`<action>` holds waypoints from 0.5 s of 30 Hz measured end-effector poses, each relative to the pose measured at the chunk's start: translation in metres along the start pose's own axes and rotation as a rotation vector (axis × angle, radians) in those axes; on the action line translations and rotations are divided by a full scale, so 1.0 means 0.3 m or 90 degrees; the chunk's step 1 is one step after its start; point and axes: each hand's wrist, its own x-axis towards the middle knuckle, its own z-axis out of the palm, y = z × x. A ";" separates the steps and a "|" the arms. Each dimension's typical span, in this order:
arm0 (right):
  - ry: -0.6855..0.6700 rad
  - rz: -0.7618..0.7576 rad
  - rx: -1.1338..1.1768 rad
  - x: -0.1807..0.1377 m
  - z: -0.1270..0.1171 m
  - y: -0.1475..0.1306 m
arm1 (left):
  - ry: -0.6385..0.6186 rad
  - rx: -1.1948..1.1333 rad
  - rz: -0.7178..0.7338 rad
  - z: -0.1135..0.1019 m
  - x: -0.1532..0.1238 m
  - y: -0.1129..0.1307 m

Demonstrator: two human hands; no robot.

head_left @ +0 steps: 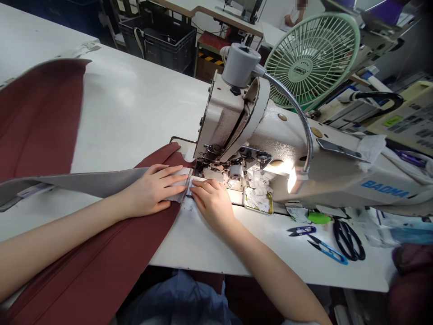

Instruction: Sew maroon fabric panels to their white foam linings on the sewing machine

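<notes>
My left hand (149,192) lies flat with its fingers spread over a grey fabric strip (111,180), which rests on a maroon fabric piece (101,257). Close beside its fingertips, my right hand (213,201) has bent fingers and thumb drawn together on the pale end of the strip, just in front of the needle area. The thumb's underside is hidden. A white sewing machine (284,135) stands over the work, its presser area (199,169) touching or nearly touching the fabric edge; I cannot tell which. A small lamp (296,180) lights the spot.
Right of my hands are a small tray (259,201) of white scraps, purple thread snips (302,231), blue snips (328,252) and black-handled scissors (348,240). More maroon fabric (43,117) lies left. Behind stand a green fan (311,58) and a grey crate (158,40). A person (294,18) sits far back.
</notes>
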 end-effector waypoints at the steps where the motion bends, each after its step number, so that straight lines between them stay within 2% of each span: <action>1: 0.002 -0.001 0.002 0.000 0.001 0.001 | 0.007 -0.003 0.001 -0.001 0.000 0.000; 7: -0.015 0.007 0.005 0.002 0.000 -0.001 | 0.031 -0.005 0.008 -0.002 0.003 0.003; 15: -0.030 0.019 0.013 0.004 -0.028 -0.008 | -0.011 0.012 0.003 -0.003 0.009 0.006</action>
